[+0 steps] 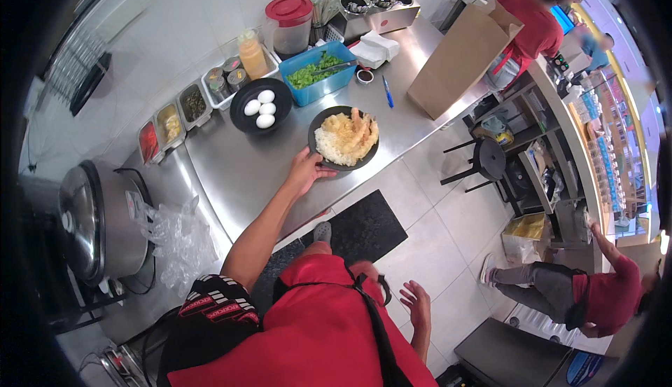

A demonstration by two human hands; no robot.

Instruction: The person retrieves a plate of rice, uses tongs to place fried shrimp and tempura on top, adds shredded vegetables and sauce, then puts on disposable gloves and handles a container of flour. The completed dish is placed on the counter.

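Observation:
My left hand (306, 171) is closed on the near left rim of a black bowl (343, 168). White rice (330, 144) fills its left side, and battered fried shrimp (362, 135) lie over the rest. The bowl is at the steel counter's front edge. My right hand (416, 301) hangs by my right side above the floor, fingers apart and holding nothing. Beyond the bowl, to the left, a second black bowl (245, 122) holds several white eggs (265, 108). Behind both is a blue bin (325, 93) of chopped greens (313, 73) with a utensil in it.
A tall paper bag (455, 65) stands on the counter's right end, near a blue pen (387, 93) and a small sauce cup (365, 76). Leftward are topping trays (194, 102) and a large cooker (112, 212). Co-workers (609, 289) stand at the right; a stool (488, 159) is nearby.

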